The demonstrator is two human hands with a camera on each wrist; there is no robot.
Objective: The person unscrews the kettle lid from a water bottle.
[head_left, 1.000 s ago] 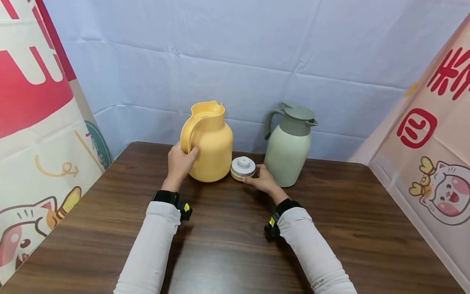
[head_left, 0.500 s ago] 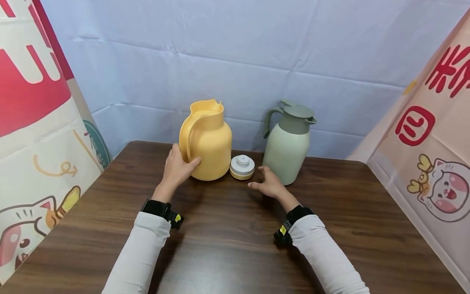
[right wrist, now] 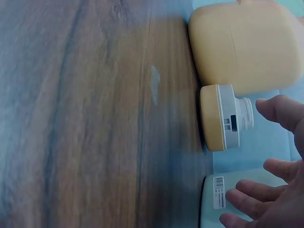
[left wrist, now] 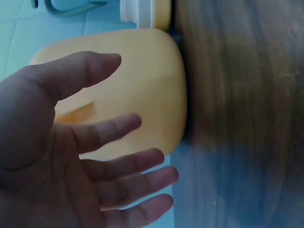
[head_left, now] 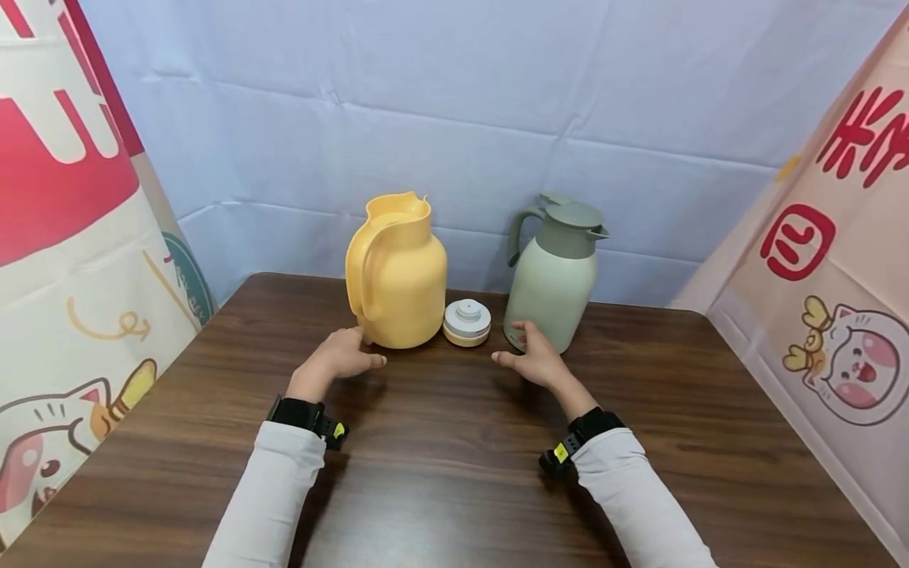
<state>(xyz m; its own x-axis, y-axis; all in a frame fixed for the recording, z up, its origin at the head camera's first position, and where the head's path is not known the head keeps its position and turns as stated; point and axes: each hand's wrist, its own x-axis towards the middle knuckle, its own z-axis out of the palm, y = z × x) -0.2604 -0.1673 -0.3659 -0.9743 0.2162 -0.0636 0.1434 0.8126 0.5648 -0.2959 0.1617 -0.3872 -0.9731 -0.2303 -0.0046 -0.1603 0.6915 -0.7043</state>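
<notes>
Yellow jug (head_left: pixel 408 292) stands upright on the desk nr the back edge, handle twd my L & front. Round lid (head_left: pixel 466 325) sits just beside it on the R, white part w/ its knob up, yellow part down; can't tell if the two touch. Green jug (head_left: pixel 557 292) is next along, upright too, darker top, handle L, spout R; lid's btwn the two jugs. R wrist view shows a white label (right wrist: pixel 219 192) w/ a barcode low on the green jug.

Desk (head_left: pixel 426 489) is dark brown wood grain, w/ a bright sheen nr me. Lt blue cloth (head_left: pixel 454 118) w/ fold creases hangs behind. L banner (head_left: pixel 57 213) is red & white w/ a cartoon cat; R banner (head_left: pixel 746 347) is pink w/ red characters & another cat.

L hand (head_left: pixel 335 355) is nr the yellow jug's base, fingers spread wide apart, thumb out, nothing held; can't tell if a fingertip touches the jug. R hand (head_left: pixel 536 359) is in front of the green jug's base, fingers loosely bent & parted, thumb pointing L, nothing held; contact w/ the jug unclear. Both my sleeves (head_left: pixel 266 489) are lt grey, w/ black wrist straps (head_left: pixel 297 412).
</notes>
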